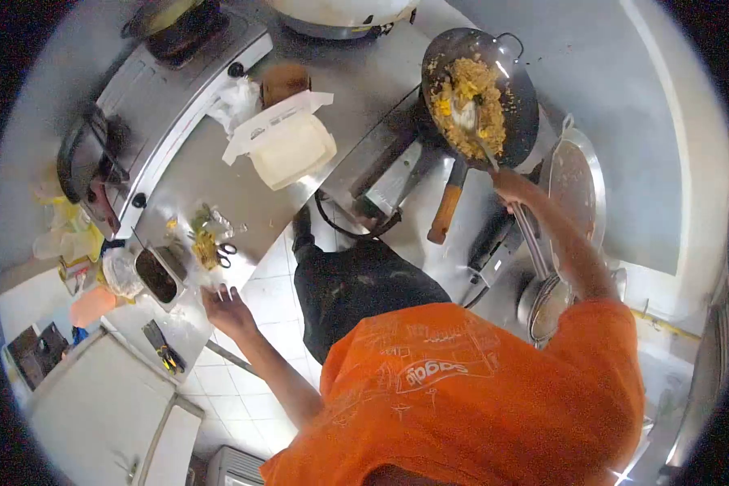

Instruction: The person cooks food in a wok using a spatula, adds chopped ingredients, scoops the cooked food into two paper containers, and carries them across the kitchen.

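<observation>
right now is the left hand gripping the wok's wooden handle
No, the left hand is over near the scissors, well apart from the wooden handle, which no hand grips.

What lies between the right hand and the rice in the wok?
In the head view, the metal shaft of the utensil gripped by the right hand runs between them, over the dark wok into the rice.
</observation>
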Demonstrator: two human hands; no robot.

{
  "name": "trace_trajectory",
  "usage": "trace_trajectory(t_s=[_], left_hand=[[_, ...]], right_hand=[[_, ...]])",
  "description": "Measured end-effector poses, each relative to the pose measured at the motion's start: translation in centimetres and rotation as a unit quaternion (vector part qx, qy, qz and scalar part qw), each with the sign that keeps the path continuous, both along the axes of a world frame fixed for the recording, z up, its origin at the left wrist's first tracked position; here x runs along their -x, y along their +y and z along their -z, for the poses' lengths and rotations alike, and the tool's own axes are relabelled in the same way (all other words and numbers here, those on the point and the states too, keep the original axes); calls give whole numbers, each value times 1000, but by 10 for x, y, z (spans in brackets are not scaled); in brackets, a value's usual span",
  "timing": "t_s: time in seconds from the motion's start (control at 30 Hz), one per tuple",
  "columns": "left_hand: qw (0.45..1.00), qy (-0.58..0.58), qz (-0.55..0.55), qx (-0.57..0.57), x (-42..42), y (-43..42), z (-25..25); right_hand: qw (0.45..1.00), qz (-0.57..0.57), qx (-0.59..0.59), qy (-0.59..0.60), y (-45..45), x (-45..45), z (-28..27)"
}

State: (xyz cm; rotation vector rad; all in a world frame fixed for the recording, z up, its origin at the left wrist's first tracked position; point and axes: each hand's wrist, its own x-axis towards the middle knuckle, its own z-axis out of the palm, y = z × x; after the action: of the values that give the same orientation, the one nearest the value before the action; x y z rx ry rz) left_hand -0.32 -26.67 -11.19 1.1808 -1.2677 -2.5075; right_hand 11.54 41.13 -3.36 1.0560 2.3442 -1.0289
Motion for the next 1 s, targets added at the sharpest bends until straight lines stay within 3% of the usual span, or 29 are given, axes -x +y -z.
trace_trajectory(t_s=[0.1,0.17,0.27,0.3,0.37,0.47,0.53,0.67,0.77,0.83,0.87,0.9,0.97,1.0], left_hand=[[996,-4,-94,3,-8,-26,51],[995,4,-89,-42,-24,-63,95],[982,-21,-177,-69,-45,-99,97],[986,1,-165,-12,-52,-115,116],[974,-8,-228,10,-36,-109,106],[979,-22,-199,49,-33,-146,148],[980,-8,-188,68,-6,-189,187],[984,5,-150,100,12,-242,206],[990,59,-75,108,12,-292,238],[950,-35,-71,303,-6,-240,163],[940,-39,-84,327,-18,-229,146],[932,-55,-172,315,-41,-224,144],[860,-109,-245,434,-30,-152,125],[781,-142,-232,562,-22,-82,96]], right_hand=[[993,-17,-26,-112,43,37,-12],[987,-15,10,-159,57,45,-44],[997,-39,-7,-70,16,10,-24],[998,-40,-27,-45,6,0,-5],[995,-35,-48,-78,18,15,7],[989,11,36,-142,36,31,-29],[993,-2,16,-119,16,21,-37],[996,-26,-37,-78,15,2,1],[983,85,127,-101,49,16,-22],[992,18,-12,-121,-19,37,-59],[987,-11,-83,-136,-56,49,-79],[986,-41,-99,-130,-38,27,-55],[972,-109,-120,-167,-3,20,-7],[956,-131,-128,-231,10,39,-11]])
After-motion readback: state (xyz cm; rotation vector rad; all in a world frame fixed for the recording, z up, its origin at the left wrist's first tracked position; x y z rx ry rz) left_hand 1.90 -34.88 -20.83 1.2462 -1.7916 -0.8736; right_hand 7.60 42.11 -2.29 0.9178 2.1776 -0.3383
